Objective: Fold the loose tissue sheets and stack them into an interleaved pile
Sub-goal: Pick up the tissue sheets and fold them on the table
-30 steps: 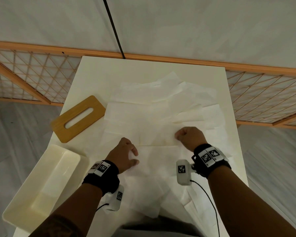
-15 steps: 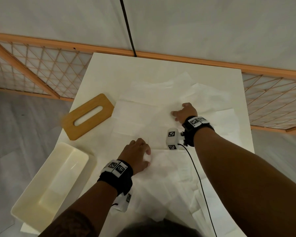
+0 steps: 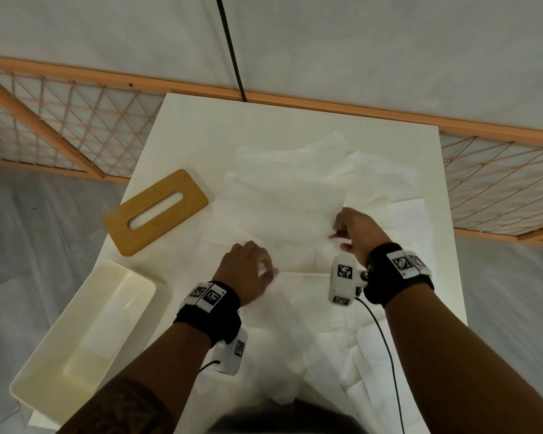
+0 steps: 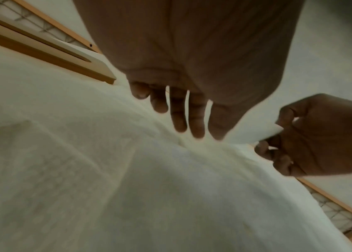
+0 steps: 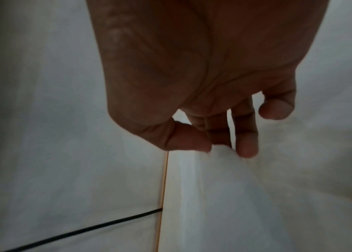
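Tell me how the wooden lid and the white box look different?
The wooden lid is brown and flat with a long slot cut through it; the white box is cream, deep and hollow with an open top. The lid lies farther from the person, the box nearer. Both sit on the table's left side, beside the tissue sheets.

Dim, flat, soft light throughout; faint shadows; wide-angle bending at the edges; both wrist views blurred, dark and noisy up close.
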A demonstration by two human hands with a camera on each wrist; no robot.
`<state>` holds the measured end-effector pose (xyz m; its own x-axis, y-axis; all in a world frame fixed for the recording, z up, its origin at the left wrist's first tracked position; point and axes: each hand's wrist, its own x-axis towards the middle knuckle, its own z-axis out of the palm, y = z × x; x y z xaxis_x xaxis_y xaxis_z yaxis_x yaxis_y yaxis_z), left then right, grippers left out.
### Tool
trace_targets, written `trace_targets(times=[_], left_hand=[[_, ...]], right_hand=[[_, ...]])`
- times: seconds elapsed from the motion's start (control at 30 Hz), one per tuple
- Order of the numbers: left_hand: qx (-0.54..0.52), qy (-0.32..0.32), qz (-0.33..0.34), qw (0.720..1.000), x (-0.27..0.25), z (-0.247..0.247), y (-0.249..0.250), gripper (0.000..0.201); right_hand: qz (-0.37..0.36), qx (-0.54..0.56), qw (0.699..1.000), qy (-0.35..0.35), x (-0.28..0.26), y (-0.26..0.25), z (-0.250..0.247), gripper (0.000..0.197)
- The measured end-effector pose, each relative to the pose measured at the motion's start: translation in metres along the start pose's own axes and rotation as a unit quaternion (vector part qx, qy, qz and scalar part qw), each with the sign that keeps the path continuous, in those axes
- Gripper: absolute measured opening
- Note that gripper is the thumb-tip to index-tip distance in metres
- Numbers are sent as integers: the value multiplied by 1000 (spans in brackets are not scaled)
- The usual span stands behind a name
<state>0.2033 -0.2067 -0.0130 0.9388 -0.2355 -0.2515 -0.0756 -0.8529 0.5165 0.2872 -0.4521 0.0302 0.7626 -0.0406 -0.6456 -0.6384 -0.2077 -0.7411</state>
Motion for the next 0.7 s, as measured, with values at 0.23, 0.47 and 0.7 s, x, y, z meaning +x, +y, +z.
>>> trace_targets(times=[0.23, 0.47, 0.7], left_hand=[[4, 40, 60, 997, 20, -3, 28, 45], [139, -125, -87, 979, 33, 9, 25, 67], [70, -117, -225, 965, 42, -6, 24, 79]], right_hand=[[-4, 1, 1000, 13, -38, 30, -10, 15], [-43, 3, 998, 43, -48, 33, -21, 19], [-24, 36, 997, 65, -50, 37, -34, 13]])
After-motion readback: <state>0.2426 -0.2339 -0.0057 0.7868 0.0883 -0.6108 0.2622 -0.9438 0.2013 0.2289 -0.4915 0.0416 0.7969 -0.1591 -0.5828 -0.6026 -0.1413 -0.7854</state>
